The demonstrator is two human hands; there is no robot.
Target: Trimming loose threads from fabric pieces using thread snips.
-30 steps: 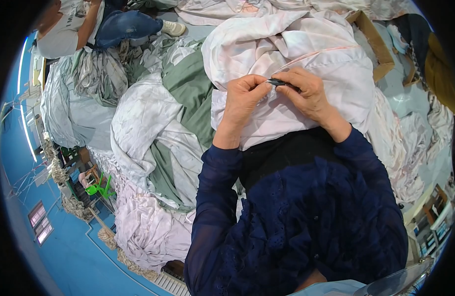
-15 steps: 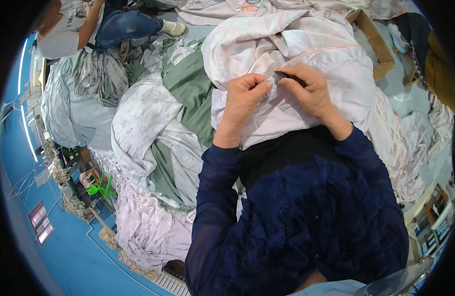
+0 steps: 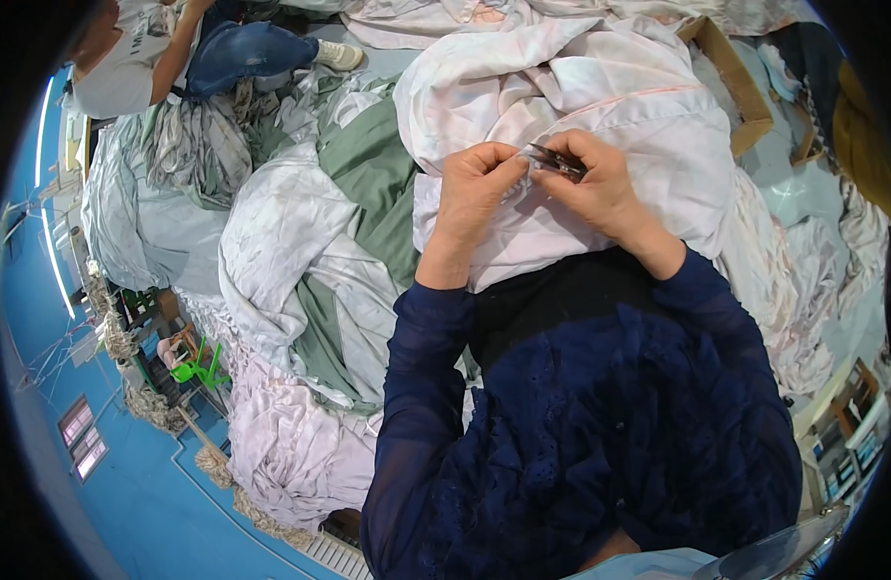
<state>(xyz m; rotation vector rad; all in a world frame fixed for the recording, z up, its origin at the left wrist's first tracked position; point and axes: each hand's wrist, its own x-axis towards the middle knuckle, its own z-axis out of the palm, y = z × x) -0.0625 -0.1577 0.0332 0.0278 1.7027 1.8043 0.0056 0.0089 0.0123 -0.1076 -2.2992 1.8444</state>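
Observation:
Pale pink-and-white fabric (image 3: 658,145) lies in a large heap over my lap and in front of me. My left hand (image 3: 471,193) is closed, its thumb and forefinger pinching an edge of that fabric. Dark thread snips (image 3: 561,164) sit in my closed right hand (image 3: 605,193), with their tips pointing left at the pinched edge. The two hands are close together, the snips' points almost at my left fingertips. Any thread between them is too small to make out.
Green and white fabric (image 3: 368,164) is piled to my left, with pale lilac cloth (image 3: 291,445) nearer. A seated person in jeans (image 3: 252,53) is at the far left. A cardboard box (image 3: 735,92) stands at the far right, and a green plastic chair (image 3: 202,367) is off left.
My right hand has shifted slightly left and turned, so the snips show more and their tips are nearer my left fingers. The left hand has barely moved.

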